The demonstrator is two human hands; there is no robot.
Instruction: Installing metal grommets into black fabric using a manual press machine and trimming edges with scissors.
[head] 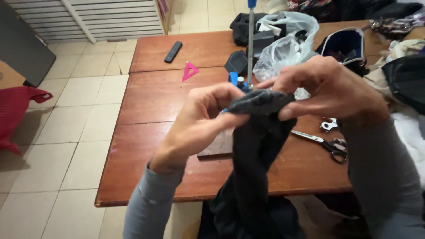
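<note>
Left hand: the left hand [201, 121] is curled narrow, thumb and fingertips pinched on the near-left edge of the dark cloth [259, 146], a grey knit sleeve covering the forearm.
Right hand: the right hand [330, 88] arches over from 2 o'clock, fingers bent and closed on the cloth's top fold, thumb pressed under it.
Dark cloth: soft, matte charcoal fabric, bunched into a rounded ridge between both hands at the centre of the view, the rest hanging in a long limp fold toward 6 o'clock, below the table's edge.
Table: reddish-brown wooden table [155, 97], smooth and slightly glossy, made of broad planks with visible seams.
Scissors: metal scissors [325, 144] with dark looped handles lie flat at 4 o'clock of the cloth, blades pointing left.
Pink triangle: a small, bright pink triangular frame [189, 71] lies on the wood at 11 o'clock of the left hand, well apart.
Black bar: a slim black rectangular object [173, 51] lies further off at 11 o'clock.
Plastic bag: a crinkled translucent plastic bag [285, 46] sits at 12 o'clock behind the hands.
Pole: a thin upright metal pole [250, 44] rises just beside the bag.
Floor: pale square tiles [66, 115] at 9 o'clock.
</note>
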